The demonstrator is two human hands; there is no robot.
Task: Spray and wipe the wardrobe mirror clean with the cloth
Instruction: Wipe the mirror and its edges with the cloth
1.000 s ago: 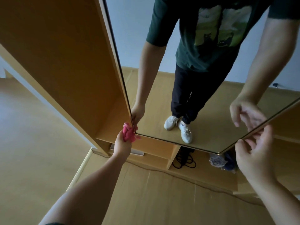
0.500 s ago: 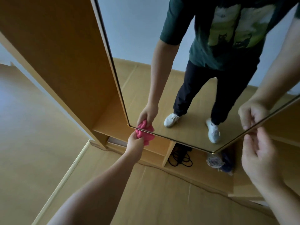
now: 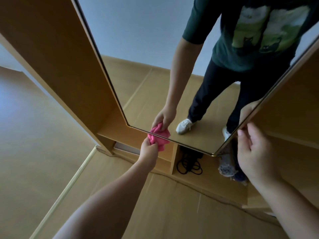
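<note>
A tan wooden wardrobe [image 3: 57, 54] fills the upper left of the frame; its open lower shelf [image 3: 193, 163] at centre holds a coil of black cable [image 3: 189, 165]; brown cardboard sheeting [image 3: 155, 200] covers the floor across the bottom; smooth flooring [image 3: 25, 128] at left catches soft bluish daylight; a pale wall [image 3: 10, 56] shows at the far left edge.

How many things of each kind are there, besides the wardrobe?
Hands: 2, left hand and right hand
Cloth: 1, pink
Mirror: 1
Black cord: 1 coil
Bag: 1, contents unclear
Total: 6
</note>
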